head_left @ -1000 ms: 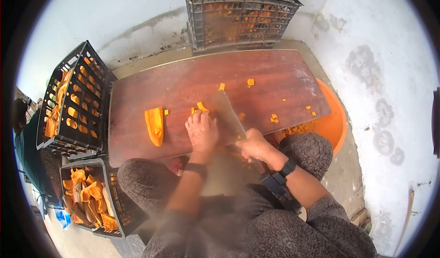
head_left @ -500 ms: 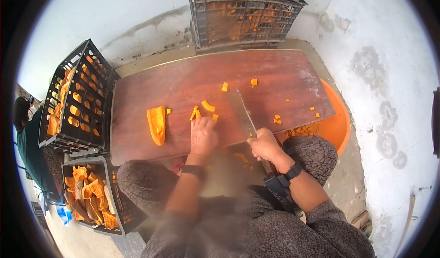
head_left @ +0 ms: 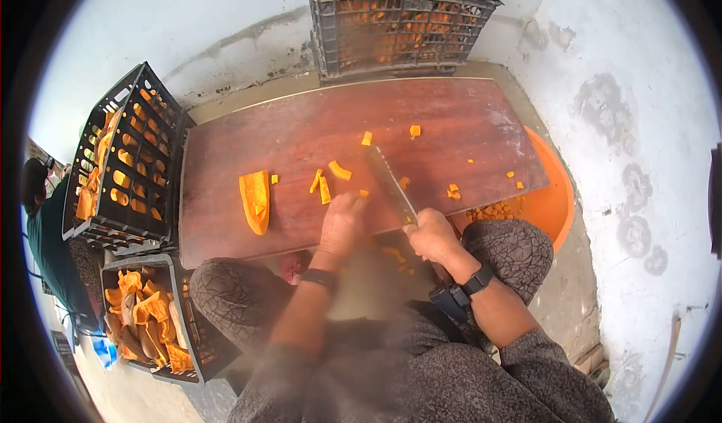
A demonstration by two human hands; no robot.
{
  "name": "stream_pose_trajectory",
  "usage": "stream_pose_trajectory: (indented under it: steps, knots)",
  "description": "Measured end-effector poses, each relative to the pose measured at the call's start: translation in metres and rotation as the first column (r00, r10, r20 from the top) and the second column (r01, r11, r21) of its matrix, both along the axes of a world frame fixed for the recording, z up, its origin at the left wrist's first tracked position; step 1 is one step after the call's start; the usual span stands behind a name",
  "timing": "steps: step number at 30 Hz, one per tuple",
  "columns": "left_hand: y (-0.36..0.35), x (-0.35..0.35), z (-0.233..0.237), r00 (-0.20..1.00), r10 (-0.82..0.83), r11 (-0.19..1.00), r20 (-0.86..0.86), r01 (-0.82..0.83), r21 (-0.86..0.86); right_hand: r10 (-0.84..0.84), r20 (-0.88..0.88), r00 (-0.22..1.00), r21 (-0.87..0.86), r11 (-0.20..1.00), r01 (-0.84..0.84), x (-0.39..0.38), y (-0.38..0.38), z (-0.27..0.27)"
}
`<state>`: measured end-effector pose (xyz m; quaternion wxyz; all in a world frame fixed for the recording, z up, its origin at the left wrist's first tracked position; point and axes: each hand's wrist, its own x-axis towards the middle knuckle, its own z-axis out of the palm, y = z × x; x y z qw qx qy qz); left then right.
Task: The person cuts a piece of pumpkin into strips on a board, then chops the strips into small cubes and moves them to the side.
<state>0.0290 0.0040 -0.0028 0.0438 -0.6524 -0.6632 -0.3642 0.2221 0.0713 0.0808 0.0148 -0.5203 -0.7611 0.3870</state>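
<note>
My right hand (head_left: 435, 236) is wrapped round the handle of a knife (head_left: 394, 185), its wide blade slanting up and left over the reddish-brown board (head_left: 444, 107). My left hand (head_left: 343, 224) is closed at the board's near edge, left of the blade, with a small pumpkin piece (head_left: 364, 194) showing at its fingertips. Just beyond that hand lie two thin pumpkin strips (head_left: 325, 190) and a curved pumpkin slice (head_left: 340, 170). A large pumpkin wedge (head_left: 254, 202) rests farther left, a small cube beside it. Several small chunks are scattered to the right.
An orange basin (head_left: 555, 201) holding pumpkin cubes stands below the board's right end. Black crates of pumpkin stand left (head_left: 120, 160) and behind (head_left: 402, 36). A grey crate (head_left: 197, 348) holds more pieces at lower left. Another person (head_left: 56, 235) is at far left.
My left hand has shifted right, toward the blade, and the small pumpkin piece at its fingertips has moved right too. Both strips now lie uncovered. My right hand keeps the knife in nearly the same place.
</note>
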Motion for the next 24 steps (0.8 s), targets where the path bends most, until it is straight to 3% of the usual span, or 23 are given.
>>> stream_pose_trajectory:
  steps: [1,7,13,16,24]
  knots:
    - [0.000,0.003,0.002,0.997,-0.071,0.995,0.013,0.070,0.064,-0.002,0.000,1.000,0.001,1.000,0.002,0.000,0.000,0.002]
    - [-0.002,0.009,0.010,0.988,-0.067,0.995,0.137,0.056,0.085,0.005,-0.026,1.000,0.015,1.000,-0.004,0.000,-0.006,0.012]
    - [-0.001,0.002,0.015,0.993,-0.057,0.997,0.101,0.052,0.049,0.086,0.047,0.995,0.122,0.988,-0.091,-0.003,-0.010,0.037]
    - [-0.006,0.000,0.019,0.972,-0.130,0.988,0.194,0.143,-0.051,0.073,0.147,0.986,0.077,0.993,-0.085,-0.007,-0.012,0.041]
    - [0.007,-0.002,0.008,0.973,-0.185,0.979,0.141,0.194,-0.054,0.052,0.201,0.978,-0.025,0.999,-0.048,-0.005,-0.009,0.043]
